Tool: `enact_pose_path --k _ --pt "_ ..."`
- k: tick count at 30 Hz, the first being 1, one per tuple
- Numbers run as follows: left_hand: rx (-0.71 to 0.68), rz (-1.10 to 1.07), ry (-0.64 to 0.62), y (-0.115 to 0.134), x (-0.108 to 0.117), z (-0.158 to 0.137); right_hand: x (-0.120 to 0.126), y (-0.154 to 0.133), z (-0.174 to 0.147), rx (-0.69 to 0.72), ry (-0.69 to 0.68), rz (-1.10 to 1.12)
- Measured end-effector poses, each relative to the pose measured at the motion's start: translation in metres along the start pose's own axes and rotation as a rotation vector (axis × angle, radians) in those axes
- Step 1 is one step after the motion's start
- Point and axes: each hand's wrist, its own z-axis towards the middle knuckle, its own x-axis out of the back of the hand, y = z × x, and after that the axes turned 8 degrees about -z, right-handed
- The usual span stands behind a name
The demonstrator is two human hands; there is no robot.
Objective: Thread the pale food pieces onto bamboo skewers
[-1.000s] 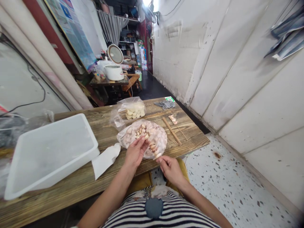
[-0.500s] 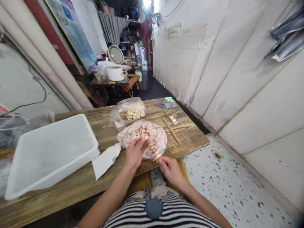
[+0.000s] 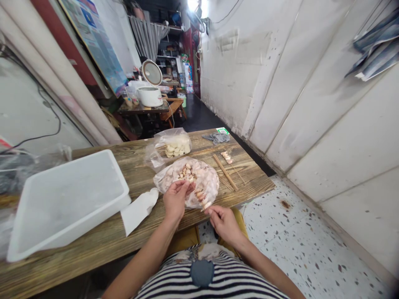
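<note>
Both hands are at a skewer of garlic cloves (image 3: 200,195), which slants over the front of a clear plastic bag (image 3: 212,176). My left hand (image 3: 175,199) is closed in a pinch at the skewer's upper end; its fingers hide the stick there. At the lower end, my right hand (image 3: 222,222) pinches the tip by the last pale clove. Loose garlic cloves (image 3: 187,171) fill the opened bag just beyond my left fingers. Right of the bag lie bare bamboo skewers (image 3: 225,172) and another skewer with garlic cloves (image 3: 227,157).
A white plastic tub (image 3: 71,199) takes up the left of the wooden table (image 3: 140,232), with a white paper (image 3: 139,211) beside it. Behind the garlic are a bag of pale sliced food on sticks (image 3: 177,147) and a crumpled grey cloth or bag (image 3: 216,137). An open rice cooker (image 3: 150,96) stands farther back.
My left hand has shifted very slightly left and down, and the pale clove seen by its fingertips is now less visible. My right hand is almost still.
</note>
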Motion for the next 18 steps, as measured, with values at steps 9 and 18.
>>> enact_pose_path --k 9,18 --pt "-0.123 0.233 -0.081 0.0015 0.0051 -0.0014 0.0018 0.0006 -0.0010 0.001 -0.010 -0.007" --pt "-0.216 0.397 -0.137 0.0052 0.0052 -0.0054 0.0015 0.0004 -0.0018 0.001 0.014 -0.005"
